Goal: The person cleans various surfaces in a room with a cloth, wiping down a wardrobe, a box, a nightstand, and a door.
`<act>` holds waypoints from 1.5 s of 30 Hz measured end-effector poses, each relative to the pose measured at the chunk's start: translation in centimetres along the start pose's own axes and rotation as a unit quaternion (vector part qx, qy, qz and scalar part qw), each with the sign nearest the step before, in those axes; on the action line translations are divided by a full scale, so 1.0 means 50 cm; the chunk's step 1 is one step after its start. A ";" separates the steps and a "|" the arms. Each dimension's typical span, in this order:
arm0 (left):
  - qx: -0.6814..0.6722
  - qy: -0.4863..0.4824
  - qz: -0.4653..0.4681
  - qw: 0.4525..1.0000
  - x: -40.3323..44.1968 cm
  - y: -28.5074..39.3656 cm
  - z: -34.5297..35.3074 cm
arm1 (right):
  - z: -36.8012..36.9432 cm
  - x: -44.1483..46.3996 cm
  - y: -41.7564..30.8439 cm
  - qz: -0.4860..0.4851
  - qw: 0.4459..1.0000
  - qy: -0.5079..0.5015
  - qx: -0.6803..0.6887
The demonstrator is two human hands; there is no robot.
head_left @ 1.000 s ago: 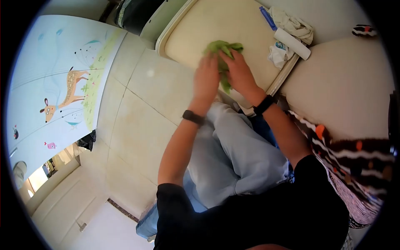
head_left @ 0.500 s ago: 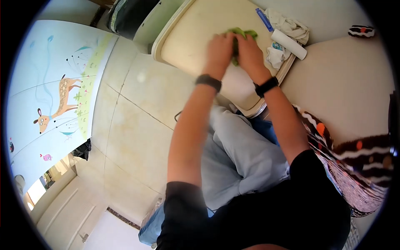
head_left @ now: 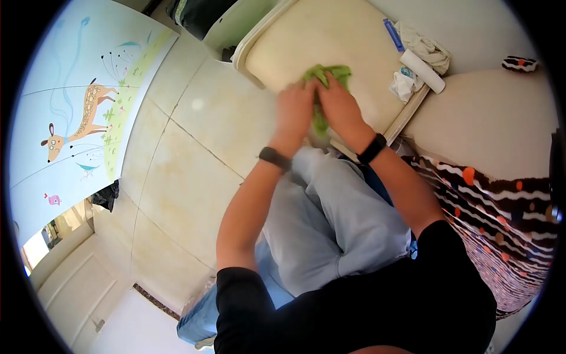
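Observation:
My left hand and my right hand are side by side at the near edge of a cream-coloured table. Both are closed on a crumpled green cloth. Part of the cloth spreads out past my fingertips onto the tabletop, and another part hangs down between my hands. Most fingertips are hidden in the cloth or behind the hands, and my left hand is slightly blurred. Each wrist wears a dark band.
A white roll, a blue pen-like item, crumpled white cloth and a small white packet lie along the table's right side. A beige sofa with a patterned blanket is at right. Tiled floor lies left.
Both hands have drawn back toward my body with the green cloth, from further in on the tabletop to its near edge. More of the cloth shows. The view has shifted slightly.

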State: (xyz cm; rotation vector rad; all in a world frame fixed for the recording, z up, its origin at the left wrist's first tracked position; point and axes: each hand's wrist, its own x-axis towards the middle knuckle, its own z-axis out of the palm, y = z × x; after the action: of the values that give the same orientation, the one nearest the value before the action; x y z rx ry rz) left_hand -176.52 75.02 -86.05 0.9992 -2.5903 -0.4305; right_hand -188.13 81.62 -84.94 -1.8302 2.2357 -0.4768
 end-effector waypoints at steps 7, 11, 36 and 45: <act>0.074 0.006 -0.082 0.994 0.119 -0.102 -0.016 | 0.083 0.195 0.016 -0.112 0.984 0.115 0.083; 0.097 0.031 -0.064 0.993 0.240 -0.123 0.002 | 0.093 0.316 0.058 -0.062 0.986 0.112 0.103; 0.135 -0.063 0.059 0.987 0.385 -0.021 0.087 | -0.008 0.261 0.153 0.145 0.975 0.151 -0.070; 0.129 -0.117 0.056 0.983 0.185 0.076 0.057 | 0.020 0.042 0.112 0.124 0.988 0.080 -0.034</act>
State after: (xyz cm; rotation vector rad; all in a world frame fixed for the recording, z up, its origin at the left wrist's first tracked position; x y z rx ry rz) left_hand -186.38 71.79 -85.34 0.9218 -2.9554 -0.1963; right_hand -193.30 80.46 -87.89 -1.5626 2.5736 -0.5225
